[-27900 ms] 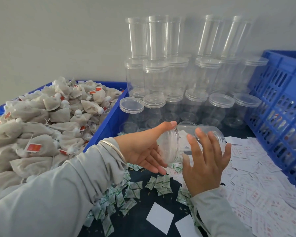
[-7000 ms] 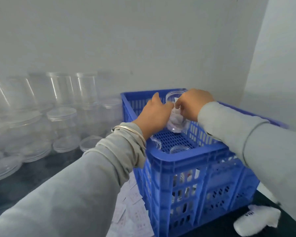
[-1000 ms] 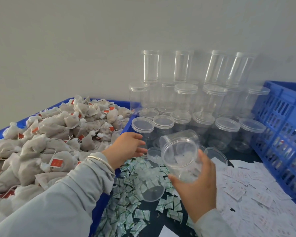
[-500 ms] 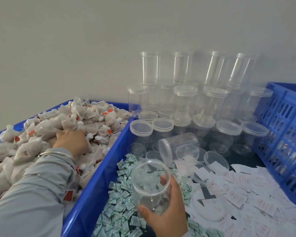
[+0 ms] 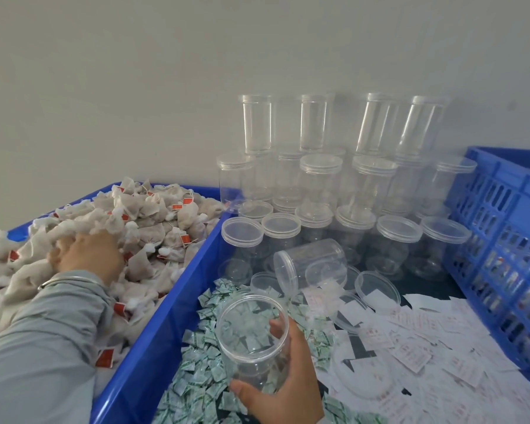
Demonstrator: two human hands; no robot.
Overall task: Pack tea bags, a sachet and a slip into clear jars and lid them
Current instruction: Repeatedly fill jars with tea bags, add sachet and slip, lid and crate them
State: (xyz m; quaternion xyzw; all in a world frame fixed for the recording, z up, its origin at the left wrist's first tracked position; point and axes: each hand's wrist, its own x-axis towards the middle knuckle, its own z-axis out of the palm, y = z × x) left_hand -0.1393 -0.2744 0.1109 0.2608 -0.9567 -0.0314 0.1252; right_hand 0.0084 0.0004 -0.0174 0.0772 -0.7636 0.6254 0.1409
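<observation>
My right hand (image 5: 285, 390) grips an open, empty clear jar (image 5: 251, 335), held upright above the green sachets (image 5: 196, 384) near the front. My left hand (image 5: 89, 255) is dug into the heap of white tea bags (image 5: 153, 218) with red tags in the blue bin (image 5: 153, 341) at the left; its fingers are buried among the bags, so I cannot see what they hold. White slips (image 5: 426, 341) with red print lie spread at the right.
Lidded clear jars (image 5: 318, 185) stand stacked against the wall at the back. One lidded jar (image 5: 309, 261) lies on its side, with loose lids (image 5: 377, 286) around it. A blue slotted crate (image 5: 508, 240) stands at the right edge.
My left hand left the table and went into the tea bag bin. My right hand brought the open jar down and toward me, over the sachets.
</observation>
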